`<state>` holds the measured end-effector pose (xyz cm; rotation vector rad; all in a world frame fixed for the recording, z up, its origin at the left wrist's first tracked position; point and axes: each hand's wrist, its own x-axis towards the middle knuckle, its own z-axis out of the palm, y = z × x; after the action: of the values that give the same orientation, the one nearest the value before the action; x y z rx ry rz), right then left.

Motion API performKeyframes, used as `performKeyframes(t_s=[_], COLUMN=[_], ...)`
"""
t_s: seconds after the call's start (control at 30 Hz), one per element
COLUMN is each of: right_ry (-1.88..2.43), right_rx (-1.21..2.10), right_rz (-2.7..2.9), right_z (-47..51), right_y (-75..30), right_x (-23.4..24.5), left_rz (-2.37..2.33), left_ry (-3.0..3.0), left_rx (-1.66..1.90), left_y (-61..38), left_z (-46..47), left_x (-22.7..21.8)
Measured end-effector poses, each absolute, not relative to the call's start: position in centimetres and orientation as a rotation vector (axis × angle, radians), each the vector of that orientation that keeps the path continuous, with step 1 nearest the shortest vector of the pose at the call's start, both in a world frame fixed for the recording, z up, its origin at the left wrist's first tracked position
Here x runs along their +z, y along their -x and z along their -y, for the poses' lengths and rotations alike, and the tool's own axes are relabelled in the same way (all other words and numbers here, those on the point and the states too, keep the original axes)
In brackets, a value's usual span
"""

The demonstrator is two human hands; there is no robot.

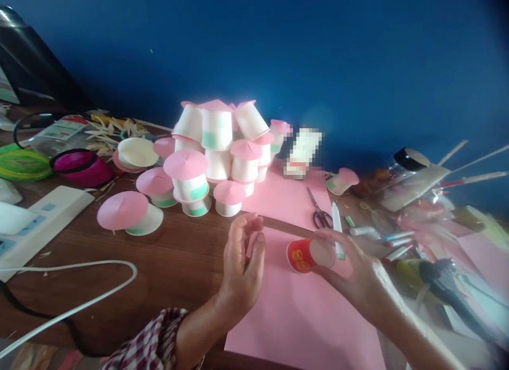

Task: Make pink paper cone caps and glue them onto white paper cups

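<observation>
A small red paper cup point(299, 256) with yellow print lies tilted over the pink paper sheet point(306, 317), its pale base facing right. My right hand point(352, 266) grips the cup between thumb and fingers at the base end. My left hand point(244, 258) holds nothing; its fingers are curved and apart, above the left edge of the sheet. Beyond it stand several white paper cups with pink cone tops, one being a cup point(228, 197) just past my fingertips. Black-handled scissors point(321, 217) and a white tube point(338, 229) lie beyond my right hand.
Stacked cone-topped cups point(217, 126) rise near the blue wall. At left are a power strip point(51, 227), a white cable point(107, 263) and a magenta pouch point(81, 168). Pens point(400, 243), a jar point(409, 160) and a glue gun point(449, 285) clutter the right side.
</observation>
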<state>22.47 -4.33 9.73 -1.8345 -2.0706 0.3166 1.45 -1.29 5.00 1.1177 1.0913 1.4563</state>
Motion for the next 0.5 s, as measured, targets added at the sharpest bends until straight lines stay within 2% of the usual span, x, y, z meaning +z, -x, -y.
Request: performKeyframes(t_s=[0.2, 0.37, 0.5], right_ry=[1.837, 1.815, 1.813], right_rx=[0.280, 0.231, 0.289], right_rz=[2.093, 2.146, 2.152], right_z=[4.2, 3.9, 3.9], right_y=[-22.3, -22.5, -22.5], right_x=[10.1, 10.5, 10.7], left_rz=[-1.135, -1.022, -1.046], left_ry=[-1.230, -1.723, -1.811], left_rx=[1.391, 0.848, 0.639], left_y=[-1.3, -1.3, -2.0], left_z=[1.3, 2.8, 4.2], left_x=[5.3, 6.4, 5.9])
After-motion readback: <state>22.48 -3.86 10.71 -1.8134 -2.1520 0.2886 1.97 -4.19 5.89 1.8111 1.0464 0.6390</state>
